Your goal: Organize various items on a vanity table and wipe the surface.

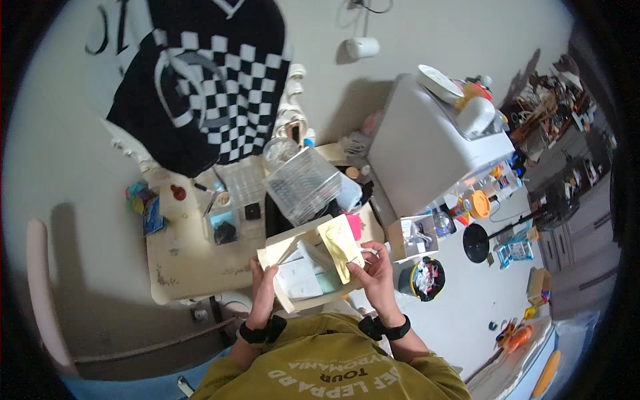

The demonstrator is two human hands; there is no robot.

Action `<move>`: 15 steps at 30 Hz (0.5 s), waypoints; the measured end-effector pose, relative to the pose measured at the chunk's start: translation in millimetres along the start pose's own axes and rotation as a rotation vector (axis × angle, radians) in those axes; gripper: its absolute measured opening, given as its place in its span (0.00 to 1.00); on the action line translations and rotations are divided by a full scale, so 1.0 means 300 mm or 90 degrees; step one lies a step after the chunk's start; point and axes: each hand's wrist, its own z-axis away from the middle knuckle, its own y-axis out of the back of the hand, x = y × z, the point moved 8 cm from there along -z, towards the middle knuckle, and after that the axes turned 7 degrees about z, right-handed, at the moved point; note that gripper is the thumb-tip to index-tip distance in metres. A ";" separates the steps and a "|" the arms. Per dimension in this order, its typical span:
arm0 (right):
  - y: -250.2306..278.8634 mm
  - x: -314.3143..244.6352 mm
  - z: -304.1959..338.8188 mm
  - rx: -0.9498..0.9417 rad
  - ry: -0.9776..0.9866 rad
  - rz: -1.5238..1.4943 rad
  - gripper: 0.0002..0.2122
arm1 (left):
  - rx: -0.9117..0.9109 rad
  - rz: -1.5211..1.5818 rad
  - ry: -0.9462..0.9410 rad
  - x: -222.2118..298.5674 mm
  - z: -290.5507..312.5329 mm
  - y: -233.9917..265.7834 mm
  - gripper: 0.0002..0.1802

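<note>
A cream drawer-like box (pixel 327 301) is held tilted in front of my body, at the near edge of the cream table. My left hand (pixel 263 292) grips its left wall, thumb over the rim. White and pale green papers (pixel 300 273) lie inside, with thin dark strips beside them. A yellow sheet or flat packet (pixel 337 243) sits across the right side of the box. The thumb of my right hand (pixel 377 275) presses on its lower end, while the fingers are partly hidden behind it. Just beyond the box's far right corner shows something bright pink (pixel 353 227).
On the cream table (pixel 190 267) stand a clear plastic container (pixel 307 183) and small items. A checkered black-and-white garment (pixel 227 93) hangs above. To the right are a white cabinet-like appliance (pixel 427 143), a small open box (pixel 413 239) and a filled bin (pixel 423 279).
</note>
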 end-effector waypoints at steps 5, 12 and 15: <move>0.182 -0.093 0.008 0.059 0.131 0.138 0.09 | -0.056 -0.013 0.029 -0.056 -0.022 -0.105 0.23; 0.340 -0.292 0.131 0.191 0.453 0.377 0.09 | -0.114 -0.024 0.072 -0.125 -0.061 -0.195 0.25; 0.400 -0.282 0.137 0.188 0.422 0.273 0.08 | -0.150 -0.006 0.105 -0.145 -0.056 -0.226 0.26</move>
